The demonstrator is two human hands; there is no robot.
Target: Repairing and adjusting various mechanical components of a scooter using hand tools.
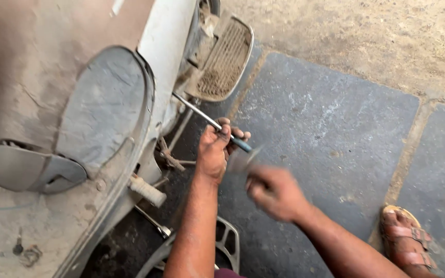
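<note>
The left hand (215, 152), at the centre of the frame, is closed in a fist around the dark handle of a screwdriver (209, 121). The tool's thin metal shaft runs up and to the left from the fist, and its tip meets the underside of a scooter (104, 103) just below the footboard (225, 61). The blue-grey end of the handle sticks out past the fingers on the lower right.

The right hand (274, 191) sits just to the lower right of the left hand, close to the handle's end. It is blurred, so I cannot tell how far it is open. A grey smear above it, near the handle's butt, may be something held, but the blur hides what it is.

The scooter fills the left half of the frame, dusty and pale, with a curved grey panel in the middle left. The ribbed footboard is at the top centre, caked with dirt. A pale kick pedal (148, 191) juts out below the panel, lower left of the left hand. Under the left forearm, at the bottom centre, lies a grey metal part (226, 242) with openings.

The floor is dark stone slabs (330, 134) on the right, with rough concrete (387, 36) at the upper right. A foot in a brown sandal (405, 239) rests at the lower right.
</note>
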